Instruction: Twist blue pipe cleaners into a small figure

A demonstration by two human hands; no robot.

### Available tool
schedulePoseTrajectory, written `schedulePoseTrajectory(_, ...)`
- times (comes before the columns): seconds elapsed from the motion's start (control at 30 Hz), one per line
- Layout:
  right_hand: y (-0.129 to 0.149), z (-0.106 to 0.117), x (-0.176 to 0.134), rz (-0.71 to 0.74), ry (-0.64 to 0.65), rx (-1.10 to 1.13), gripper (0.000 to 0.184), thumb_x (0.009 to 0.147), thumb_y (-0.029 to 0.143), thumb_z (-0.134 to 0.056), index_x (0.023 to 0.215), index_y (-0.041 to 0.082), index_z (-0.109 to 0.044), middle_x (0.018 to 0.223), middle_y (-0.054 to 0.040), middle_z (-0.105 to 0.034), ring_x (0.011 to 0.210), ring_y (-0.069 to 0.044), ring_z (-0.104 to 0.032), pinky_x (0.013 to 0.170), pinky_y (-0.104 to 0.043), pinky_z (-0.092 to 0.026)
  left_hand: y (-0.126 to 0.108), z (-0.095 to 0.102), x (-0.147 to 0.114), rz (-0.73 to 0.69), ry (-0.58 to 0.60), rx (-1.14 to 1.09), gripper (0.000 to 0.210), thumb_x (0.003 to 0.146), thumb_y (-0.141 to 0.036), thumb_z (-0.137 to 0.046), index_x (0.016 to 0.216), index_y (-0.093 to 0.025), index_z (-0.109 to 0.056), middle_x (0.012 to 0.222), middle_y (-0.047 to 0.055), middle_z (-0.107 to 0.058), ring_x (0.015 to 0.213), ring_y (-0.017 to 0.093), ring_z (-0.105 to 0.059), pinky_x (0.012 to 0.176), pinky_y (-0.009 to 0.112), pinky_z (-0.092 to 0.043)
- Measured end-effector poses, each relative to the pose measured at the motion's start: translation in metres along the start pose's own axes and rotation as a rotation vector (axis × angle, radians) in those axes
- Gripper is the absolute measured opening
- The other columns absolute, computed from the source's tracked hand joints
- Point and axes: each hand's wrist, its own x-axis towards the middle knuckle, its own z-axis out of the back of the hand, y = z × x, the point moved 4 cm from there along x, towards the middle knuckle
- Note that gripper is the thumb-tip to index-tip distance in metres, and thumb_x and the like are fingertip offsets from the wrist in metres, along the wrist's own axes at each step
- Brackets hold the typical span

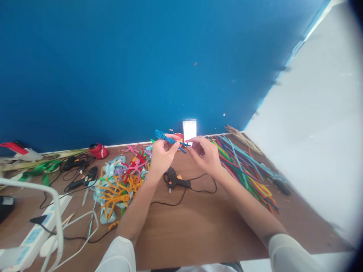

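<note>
A blue pipe-cleaner figure, with a coiled body and thin legs, is held up above the table. My left hand is closed around its body, thumb on top. The fingertips of my right hand pinch the end of one blue leg, while another leg end sticks out below. Beneath my hands, a black glue gun lies on the table. Just behind them a lit phone leans upright against the wall.
Left of my arm lie several twisted pipe-cleaner figures. Loose coloured pipe cleaners spread to the right. A white power strip, a pale metal tube frame, cables and more glue guns occupy the left. The blue wall borders the table.
</note>
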Motion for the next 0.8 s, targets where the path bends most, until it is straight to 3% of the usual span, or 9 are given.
schedulePoseTrajectory(0.1, 0.004, 0.005, -0.003, 0.472, 0.023, -0.399, 0.028, 0.094, 0.012, -0.059, 0.117, 0.026, -0.064, 0.091, -0.0022, -0.071, 0.074, -0.013, -0.059, 0.065, -0.027, -0.041, 0.0, 0.002, 0.001, 0.026, 0.002, -0.02, 0.02, 0.078, -0.028, -0.076, 0.092, -0.017, -0.067, 0.086, 0.005, -0.072, 0.074, 0.015, -0.069, 0.072, 0.029, -0.058)
schedulePoseTrajectory(0.2, 0.0, 0.01, -0.004, 0.637, 0.048, -0.526, 0.036, 0.094, 0.009, -0.058, 0.127, 0.025, -0.06, 0.098, -0.0043, -0.073, 0.077, -0.015, -0.061, 0.067, -0.029, -0.043, 0.001, 0.003, 0.001, 0.065, 0.022, -0.028, 0.022, 0.078, -0.028, -0.076, 0.093, -0.016, -0.067, 0.09, 0.006, -0.072, 0.079, 0.016, -0.07, 0.075, 0.03, -0.058)
schedulePoseTrajectory(0.63, -0.003, 0.013, -0.008, 0.597, 0.07, -0.496, 0.035, 0.097, 0.012, -0.058, 0.128, 0.027, -0.063, 0.107, -0.0065, -0.074, 0.085, -0.018, -0.065, 0.066, -0.032, -0.045, 0.003, 0.002, -0.001, 0.178, 0.1, -0.03, 0.028, 0.075, -0.031, -0.08, 0.094, -0.014, -0.069, 0.089, 0.007, -0.074, 0.081, 0.017, -0.07, 0.08, 0.032, -0.058)
schedulePoseTrajectory(0.8, -0.008, 0.005, -0.003, 0.403, 0.059, -0.448, 0.018, 0.099, 0.017, -0.055, 0.109, 0.022, -0.069, 0.095, -0.0069, -0.072, 0.081, -0.017, -0.063, 0.068, -0.03, -0.045, 0.004, 0.001, 0.001, 0.098, 0.056, -0.019, 0.024, 0.077, -0.03, -0.077, 0.093, -0.015, -0.067, 0.093, 0.007, -0.073, 0.084, 0.018, -0.071, 0.08, 0.031, -0.057)
